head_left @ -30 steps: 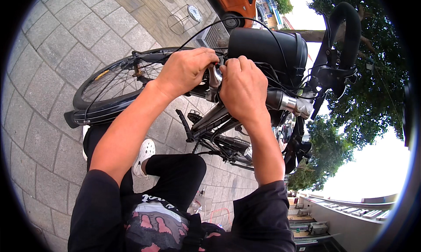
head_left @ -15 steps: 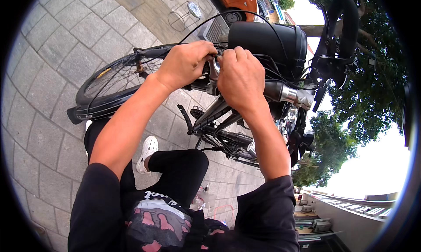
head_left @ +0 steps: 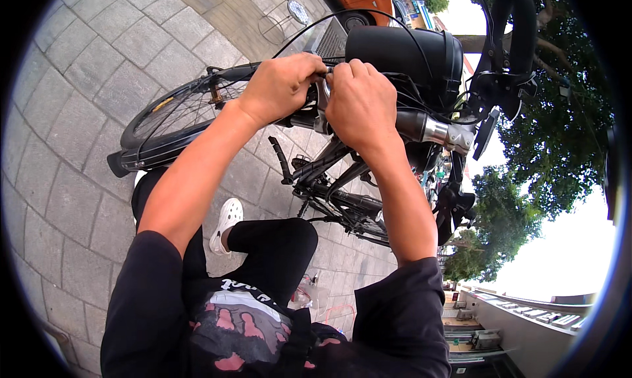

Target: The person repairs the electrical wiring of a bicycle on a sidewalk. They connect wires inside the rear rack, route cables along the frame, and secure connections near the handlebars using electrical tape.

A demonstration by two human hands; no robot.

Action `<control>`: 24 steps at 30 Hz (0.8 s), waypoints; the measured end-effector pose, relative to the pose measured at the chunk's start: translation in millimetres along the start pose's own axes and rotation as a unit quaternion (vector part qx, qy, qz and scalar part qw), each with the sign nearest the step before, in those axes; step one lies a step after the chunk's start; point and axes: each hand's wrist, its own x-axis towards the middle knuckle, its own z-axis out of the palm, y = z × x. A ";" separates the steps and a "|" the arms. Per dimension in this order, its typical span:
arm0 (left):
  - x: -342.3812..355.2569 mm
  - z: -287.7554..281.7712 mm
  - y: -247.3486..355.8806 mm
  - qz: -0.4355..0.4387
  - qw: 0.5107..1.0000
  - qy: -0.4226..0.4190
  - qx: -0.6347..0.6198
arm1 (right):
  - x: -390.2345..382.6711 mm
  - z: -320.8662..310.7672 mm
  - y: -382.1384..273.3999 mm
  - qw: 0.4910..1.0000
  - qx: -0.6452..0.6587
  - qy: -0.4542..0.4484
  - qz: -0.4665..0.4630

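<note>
A black bicycle [head_left: 336, 200] leans across the view in front of me, its front wheel toward the left. Both my hands are closed close together at its front, by a silvery metal bracket [head_left: 322, 96]. The fingertips of my left hand [head_left: 282, 87] pinch at a small dark part just above that bracket. My right hand [head_left: 361, 107] has its fingers curled in beside it, knuckles up. What lies inside either grip is too small and hidden to name. Right behind my right hand is a black cylindrical handlebar bag [head_left: 403, 57], with black cables around it.
The front wheel [head_left: 171, 115] with its black mudguard is at the left, and the curved handlebar [head_left: 513, 36] at the upper right. An orange car [head_left: 359, 0] stands beyond. A small round-topped stand [head_left: 297, 12] is on the grey paving [head_left: 72, 134]. Trees rise at the right.
The whole view has shifted slightly. My hands stay closed at the same spot on the bicycle, with only a small shift of the fingers.
</note>
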 end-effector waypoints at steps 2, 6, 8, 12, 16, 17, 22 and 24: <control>-0.5 -1.1 0.4 -0.001 1.000 0.007 -0.009 | 1.5 -3.9 -2.1 1.000 0.006 -0.003 0.001; 0.2 -1.5 3.2 -0.033 0.999 -0.022 -0.030 | -0.5 -6.8 -1.0 1.000 0.015 -0.008 0.011; 0.5 -1.6 4.9 -0.038 0.999 -0.017 -0.020 | -0.1 -7.2 -0.2 1.000 0.016 -0.014 0.017; 2.1 -2.9 2.8 -0.035 0.999 -0.024 -0.014 | 2.3 -10.0 1.3 1.000 0.013 -0.009 0.003; 2.7 -6.9 -0.4 -0.041 0.998 -0.039 -0.002 | 5.2 -16.1 1.9 1.000 0.014 -0.021 -0.008; 3.7 -9.2 -1.9 -0.041 0.998 -0.052 0.004 | 5.9 -17.6 2.0 1.000 0.016 -0.025 -0.010; 16.7 -25.9 -13.0 -0.008 0.993 -0.117 0.019 | 4.8 -15.6 2.9 0.999 0.032 -0.021 0.007; 17.7 -26.9 -14.6 0.011 0.993 -0.116 0.029 | 4.4 -14.5 3.5 0.999 0.040 -0.014 0.010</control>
